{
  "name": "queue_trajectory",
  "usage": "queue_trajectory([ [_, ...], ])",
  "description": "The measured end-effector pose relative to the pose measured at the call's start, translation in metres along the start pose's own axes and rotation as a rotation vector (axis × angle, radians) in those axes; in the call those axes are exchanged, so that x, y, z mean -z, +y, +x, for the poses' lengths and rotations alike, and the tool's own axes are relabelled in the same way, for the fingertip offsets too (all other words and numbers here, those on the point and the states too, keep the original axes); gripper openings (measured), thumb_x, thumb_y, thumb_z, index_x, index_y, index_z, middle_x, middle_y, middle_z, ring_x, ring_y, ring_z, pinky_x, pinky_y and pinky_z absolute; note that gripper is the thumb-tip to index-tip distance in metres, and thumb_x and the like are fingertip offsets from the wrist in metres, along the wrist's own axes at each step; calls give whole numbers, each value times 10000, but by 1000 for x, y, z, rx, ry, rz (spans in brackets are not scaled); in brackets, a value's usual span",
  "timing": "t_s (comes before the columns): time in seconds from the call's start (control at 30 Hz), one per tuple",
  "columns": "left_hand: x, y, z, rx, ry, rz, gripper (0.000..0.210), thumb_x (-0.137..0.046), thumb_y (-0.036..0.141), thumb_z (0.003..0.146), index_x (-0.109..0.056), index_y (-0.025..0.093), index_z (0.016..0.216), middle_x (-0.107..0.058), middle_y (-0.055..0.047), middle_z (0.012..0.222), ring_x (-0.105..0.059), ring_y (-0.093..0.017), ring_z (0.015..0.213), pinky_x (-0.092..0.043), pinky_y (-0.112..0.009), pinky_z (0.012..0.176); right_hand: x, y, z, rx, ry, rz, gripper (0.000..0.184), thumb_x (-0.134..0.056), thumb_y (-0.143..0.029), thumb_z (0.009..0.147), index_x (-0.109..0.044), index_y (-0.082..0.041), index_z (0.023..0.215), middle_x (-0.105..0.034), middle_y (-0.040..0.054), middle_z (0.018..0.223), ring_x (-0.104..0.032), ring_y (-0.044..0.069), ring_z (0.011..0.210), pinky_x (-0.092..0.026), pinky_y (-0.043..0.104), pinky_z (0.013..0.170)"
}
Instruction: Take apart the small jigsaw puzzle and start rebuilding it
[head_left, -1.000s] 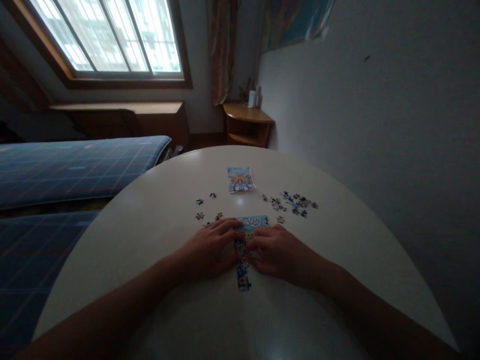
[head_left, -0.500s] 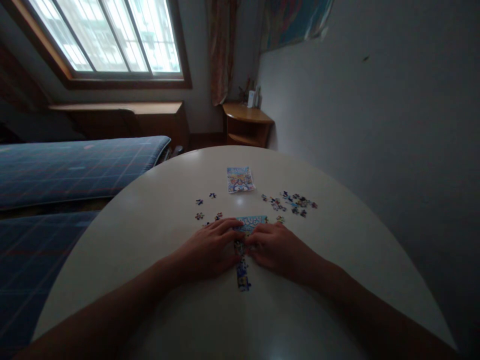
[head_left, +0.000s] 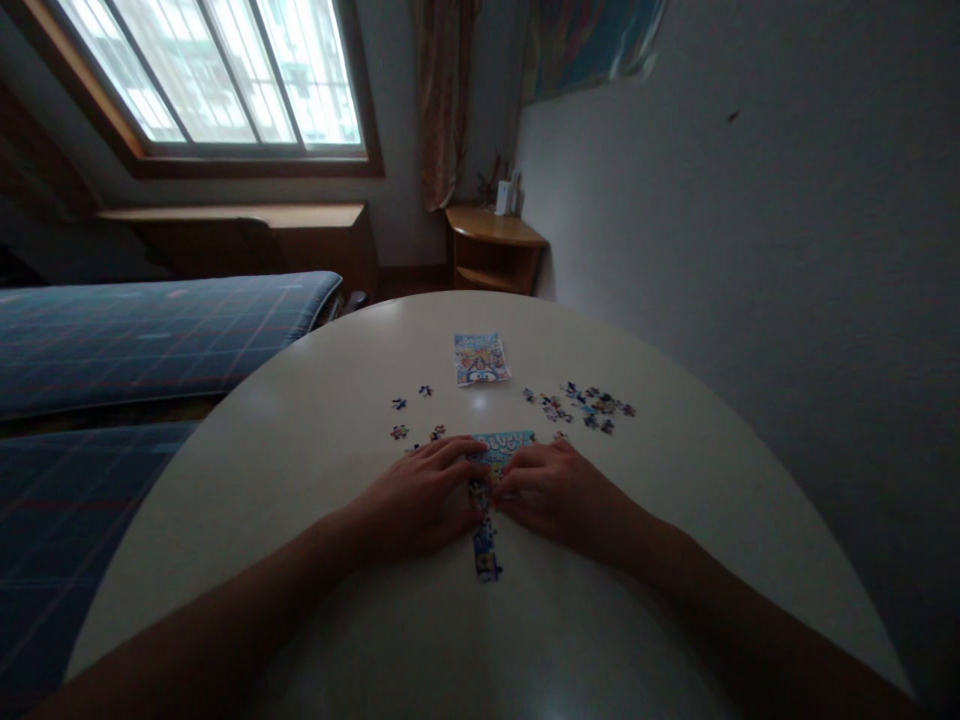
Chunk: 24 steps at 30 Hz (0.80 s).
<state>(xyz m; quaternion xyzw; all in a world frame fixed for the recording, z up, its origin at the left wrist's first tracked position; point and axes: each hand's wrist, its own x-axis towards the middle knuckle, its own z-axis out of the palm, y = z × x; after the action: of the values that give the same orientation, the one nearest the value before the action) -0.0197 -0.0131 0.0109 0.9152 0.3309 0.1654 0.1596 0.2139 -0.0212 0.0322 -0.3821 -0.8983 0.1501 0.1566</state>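
Observation:
A partly joined jigsaw puzzle (head_left: 486, 555) lies on the white table, its light-blue lettered strip at the top and a narrow column running down towards me. My left hand (head_left: 427, 490) rests along the puzzle's left side, fingers stretched out and fingertips on its edge. At the right side of the column, my right hand (head_left: 559, 495) has its fingers curled and pinched together over a puzzle piece, mostly hidden beneath the fingertips. Both hands cover much of the puzzle's middle.
Several loose pieces (head_left: 399, 432) lie to the left, some partly behind my left hand. A larger cluster of loose pieces (head_left: 596, 402) lies at the right. Beyond the puzzle is a printed picture packet (head_left: 481, 360). The round table (head_left: 315, 620) stands beside a plaid mattress (head_left: 165, 330).
My right hand has shifted very slightly upward, covering a little more of the loose piece behind it. My left hand stays in place.

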Motion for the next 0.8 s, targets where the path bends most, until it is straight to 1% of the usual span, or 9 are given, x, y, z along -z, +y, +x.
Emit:
queue_trajectory([
  [0.13, -2, -1, 0, 0, 8, 8, 397, -627, 344, 878, -553, 251, 1257, -491, -85, 1446, -487, -281, 1313, -422, -496, 1097, 2, 0, 0, 21, -3, -8, 64, -683, -223, 865, -736, -257, 877, -714, 8, 910, -668, 161, 827, -375, 332, 799],
  [0.27, -2, -1, 0, -6, 19, -5, 376, -634, 322, 871, -562, 256, 1233, -500, -82, 1437, -488, -276, 1313, -425, -487, 1094, 3, 0, -1, 17, -1, 9, 65, -665, -250, 879, -704, -243, 930, -706, 15, 943, -656, 173, 876, -379, 337, 823],
  [0.47, -1, -1, -1, -11, 8, 7, 396, -626, 318, 872, -542, 254, 1253, -494, -82, 1443, -490, -279, 1308, -442, -489, 1076, 5, 0, -2, -11, -15, 4, 142, -695, -270, 849, -689, -243, 988, -694, 31, 1005, -640, 208, 953, -373, 381, 869],
  [0.63, -3, -3, -1, -9, 7, 28, 399, -623, 321, 876, -538, 258, 1261, -487, -74, 1449, -478, -273, 1319, -432, -483, 1086, 4, 1, -3, 3, 3, -6, 218, -746, -293, 811, -693, -247, 1017, -692, 48, 1071, -625, 233, 1012, -376, 416, 900],
  [0.8, -2, -2, 0, -2, 9, 7, 395, -623, 323, 878, -544, 260, 1260, -489, -78, 1445, -485, -277, 1313, -427, -487, 1088, 1, -1, -1, 35, 26, -59, 155, -711, -293, 847, -697, -222, 984, -718, 50, 1050, -641, 223, 993, -380, 391, 874],
])
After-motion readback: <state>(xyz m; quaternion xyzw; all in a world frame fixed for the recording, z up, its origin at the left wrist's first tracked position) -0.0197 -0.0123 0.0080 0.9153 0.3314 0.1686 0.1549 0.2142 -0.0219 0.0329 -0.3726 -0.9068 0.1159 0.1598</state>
